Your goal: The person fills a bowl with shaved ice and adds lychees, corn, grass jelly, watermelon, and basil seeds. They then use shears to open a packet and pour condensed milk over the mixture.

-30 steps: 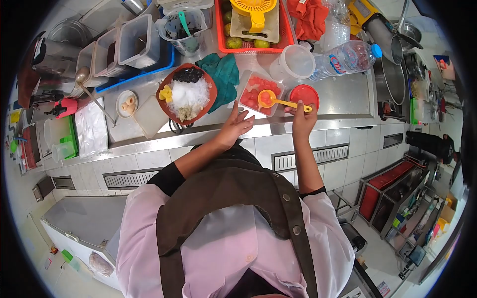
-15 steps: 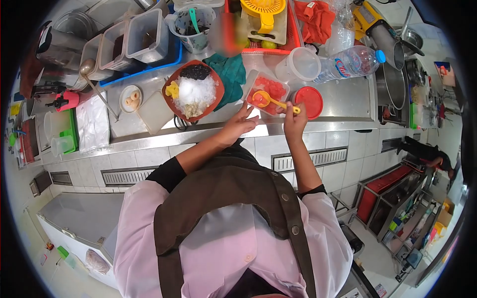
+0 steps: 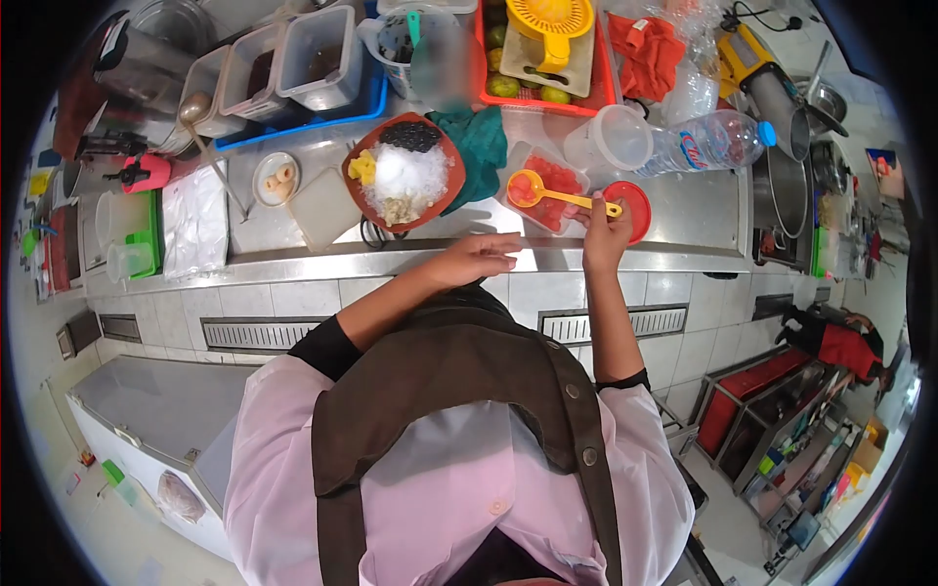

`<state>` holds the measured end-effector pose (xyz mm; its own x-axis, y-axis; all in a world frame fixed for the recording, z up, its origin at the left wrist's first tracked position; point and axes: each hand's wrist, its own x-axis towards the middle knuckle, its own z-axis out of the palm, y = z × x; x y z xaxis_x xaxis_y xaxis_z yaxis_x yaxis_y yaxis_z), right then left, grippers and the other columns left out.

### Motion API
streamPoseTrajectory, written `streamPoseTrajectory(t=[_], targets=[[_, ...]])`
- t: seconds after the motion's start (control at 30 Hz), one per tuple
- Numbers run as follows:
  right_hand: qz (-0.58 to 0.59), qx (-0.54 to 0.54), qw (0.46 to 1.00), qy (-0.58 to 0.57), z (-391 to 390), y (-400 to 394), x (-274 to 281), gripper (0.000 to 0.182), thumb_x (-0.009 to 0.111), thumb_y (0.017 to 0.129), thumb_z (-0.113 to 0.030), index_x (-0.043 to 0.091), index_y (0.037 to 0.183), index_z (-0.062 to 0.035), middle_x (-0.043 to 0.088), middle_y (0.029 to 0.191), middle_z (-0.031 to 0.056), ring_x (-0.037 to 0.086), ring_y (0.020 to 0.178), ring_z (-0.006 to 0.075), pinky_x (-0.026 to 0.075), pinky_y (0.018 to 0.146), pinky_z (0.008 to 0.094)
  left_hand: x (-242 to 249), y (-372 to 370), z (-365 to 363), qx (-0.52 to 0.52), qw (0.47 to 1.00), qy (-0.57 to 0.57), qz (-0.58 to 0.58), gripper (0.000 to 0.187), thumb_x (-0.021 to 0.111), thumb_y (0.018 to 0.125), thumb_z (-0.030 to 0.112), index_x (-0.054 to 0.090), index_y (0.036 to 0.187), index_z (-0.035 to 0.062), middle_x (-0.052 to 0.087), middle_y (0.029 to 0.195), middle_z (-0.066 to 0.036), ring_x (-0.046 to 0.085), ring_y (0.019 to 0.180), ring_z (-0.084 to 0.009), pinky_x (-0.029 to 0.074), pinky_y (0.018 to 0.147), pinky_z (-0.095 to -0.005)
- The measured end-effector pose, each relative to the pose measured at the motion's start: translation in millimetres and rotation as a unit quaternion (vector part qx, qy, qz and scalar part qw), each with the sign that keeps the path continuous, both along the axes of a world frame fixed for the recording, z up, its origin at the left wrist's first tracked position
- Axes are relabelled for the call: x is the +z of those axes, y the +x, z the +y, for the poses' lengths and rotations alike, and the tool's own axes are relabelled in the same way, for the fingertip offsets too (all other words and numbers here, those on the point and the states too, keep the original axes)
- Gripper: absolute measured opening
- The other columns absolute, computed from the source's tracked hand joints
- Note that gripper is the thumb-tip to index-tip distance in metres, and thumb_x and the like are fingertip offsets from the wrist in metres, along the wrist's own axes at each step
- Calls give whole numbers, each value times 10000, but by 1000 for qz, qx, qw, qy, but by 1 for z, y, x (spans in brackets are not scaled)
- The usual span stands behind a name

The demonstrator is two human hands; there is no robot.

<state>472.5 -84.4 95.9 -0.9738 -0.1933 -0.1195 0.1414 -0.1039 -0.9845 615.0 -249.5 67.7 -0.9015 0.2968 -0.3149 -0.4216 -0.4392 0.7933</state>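
Observation:
My right hand (image 3: 608, 232) pinches the handle of a yellow spoon (image 3: 572, 198). The spoon's bowl carries pinkish-red pieces and sits over a clear plastic container (image 3: 540, 223) of the same red chunks (image 3: 555, 176). Close beside that hand lies a round red lid (image 3: 637, 210). My left hand (image 3: 479, 259) is empty at the counter's front edge, fingers stretched out, apart from the container. Left of the container stands a reddish-brown bowl (image 3: 361, 200) heaped with white shaved ice (image 3: 408, 176), black jelly-like bits, yellow pieces and a pale beige topping.
A green cloth (image 3: 476, 146) lies behind the bowl. Further left are a small dish (image 3: 272, 182) and a thin cutting board (image 3: 327, 210). Behind the container stand an empty clear tub (image 3: 620, 140) and a water bottle (image 3: 708, 145). A person (image 3: 840, 344) is in the far right background.
My left hand has drawn back from beside the container toward the counter edge. The spoon has turned more level, its bowl now holding red pieces. The view has shifted slightly.

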Motion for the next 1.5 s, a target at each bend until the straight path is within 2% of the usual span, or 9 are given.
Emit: streamPoseTrajectory(t=[0.23, 0.27, 0.43, 0.47, 1.0, 1.1, 1.13, 1.37, 1.5], targets=[[44, 94, 994, -21, -72, 33, 16, 168, 512, 880, -84, 408, 777, -1, 602, 860, 174, 638, 703, 207, 539, 623, 303, 41, 38, -34, 42, 999, -17, 18, 493, 550, 844, 81, 379, 1303, 33, 508, 1203, -90, 507, 1058, -169, 403, 889, -280], [150, 150, 977, 34, -74, 35, 11, 162, 523, 864, -62, 416, 766, 8, 600, 906, 180, 637, 728, 219, 534, 644, 313, 42, 41, -39, 58, 996, -54, 32, 487, 550, 842, 80, 384, 1298, 31, 513, 1195, -82, 511, 1037, -164, 404, 886, -280], [549, 340, 742, 179, -77, 43, -9, 186, 607, 762, -20, 442, 693, 30, 588, 1008, 198, 608, 862, 301, 518, 699, 358, 47, 53, -62, 140, 983, -107, 51, 466, 548, 832, 70, 410, 1275, 24, 532, 1164, -56, 516, 964, -146, 408, 874, -279], [566, 339, 735, 158, -76, 43, -10, 232, 647, 708, 2, 419, 692, 40, 572, 1044, 213, 604, 840, 332, 521, 695, 362, 50, 55, -66, 149, 980, -122, 41, 454, 545, 829, 70, 423, 1263, 20, 538, 1158, -70, 513, 968, -148, 400, 884, -281], [463, 269, 826, 175, -61, 48, -10, 102, 587, 788, 18, 501, 834, 51, 602, 983, 198, 626, 804, 279, 510, 692, 313, 57, 68, -84, 253, 950, -174, 49, 425, 549, 805, 80, 473, 1217, 9, 585, 1084, -86, 547, 930, -132, 418, 816, -257], [376, 84, 895, 225, -34, 40, 18, 97, 573, 805, -8, 538, 874, 48, 624, 921, 175, 627, 786, 229, 492, 682, 281, 61, 66, -80, 244, 953, -177, 25, 410, 534, 814, 79, 476, 1215, 11, 591, 1072, -78, 550, 921, -132, 417, 803, -254], [358, 5, 923, 141, -29, 35, 17, 100, 563, 811, -25, 566, 883, 45, 631, 855, 152, 619, 763, 192, 477, 671, 264, 59, 65, -79, 211, 965, -155, 10, 449, 539, 815, 65, 436, 1248, 9, 554, 1134, -89, 538, 957, -148, 419, 821, -268], [434, 69, 835, 331, 6, 29, -41, 133, 575, 818, -61, 556, 917, 25, 617, 798, 148, 625, 692, 242, 481, 624, 304, -6, 6, -2, 72, 993, -96, -16, 821, 601, 780, 26, 46, 1385, 9, 288, 1376, -173, 409, 1188, -249, 391, 927, -319], [273, 36, 916, 291, 7, 44, -24, 110, 562, 816, -36, 548, 903, 29, 606, 802, 160, 616, 727, 271, 480, 643, 305, -22, -18, 17, 51, 990, -132, -1, 886, 596, 771, 2, -48, 1380, 3, 184, 1418, -207, 355, 1233, -276, 380, 944, -310]])
